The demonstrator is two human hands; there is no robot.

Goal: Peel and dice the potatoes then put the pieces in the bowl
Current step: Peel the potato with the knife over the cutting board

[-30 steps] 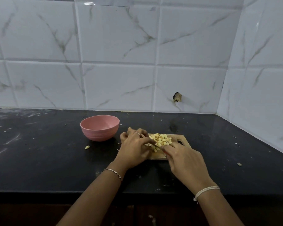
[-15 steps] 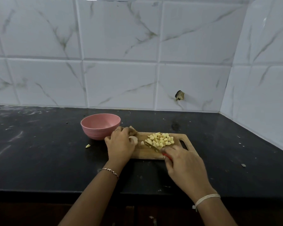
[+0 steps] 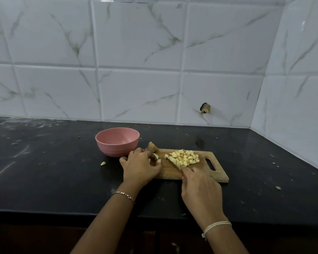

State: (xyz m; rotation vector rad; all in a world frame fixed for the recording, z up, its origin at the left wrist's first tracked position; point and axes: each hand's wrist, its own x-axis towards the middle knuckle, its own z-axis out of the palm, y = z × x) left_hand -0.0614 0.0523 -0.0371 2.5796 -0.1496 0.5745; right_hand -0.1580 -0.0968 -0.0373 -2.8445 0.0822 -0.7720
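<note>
Head view down onto a black counter (image 3: 44, 171) backed by white marbled wall tiles (image 3: 136, 43). Near the middle, a wooden cutting board (image 3: 217, 174) lying flat, handle slot to the right. On its far half, a heap of diced potato (image 3: 184, 158), pale yellow cubes touching one another.

At the board's left end, the left hand (image 3: 139, 167) palm down, fingers (image 3: 154, 168) curled over a pale potato piece (image 3: 156, 156) and holding it against the wood; thin bracelet (image 3: 124, 195) at the wrist. Just beyond that hand, a brown-skinned potato chunk (image 3: 152, 147) at the board's far left corner.

At the near edge, the right hand (image 3: 200, 189), fingers (image 3: 195, 170) wrapped round the handle of a knife (image 3: 172, 163), blade slanting away and to the left, tip at the near-left edge of the heap; white thread band (image 3: 216, 226) on that wrist.

Just left of the board, a pink bowl (image 3: 117, 142) upright on the counter. Near its base, on the near-left side, one stray potato bit (image 3: 103, 163). Pale flecks and smears scattered over the dark surface. In the tile behind the board, a small broken hole (image 3: 205, 108).
</note>
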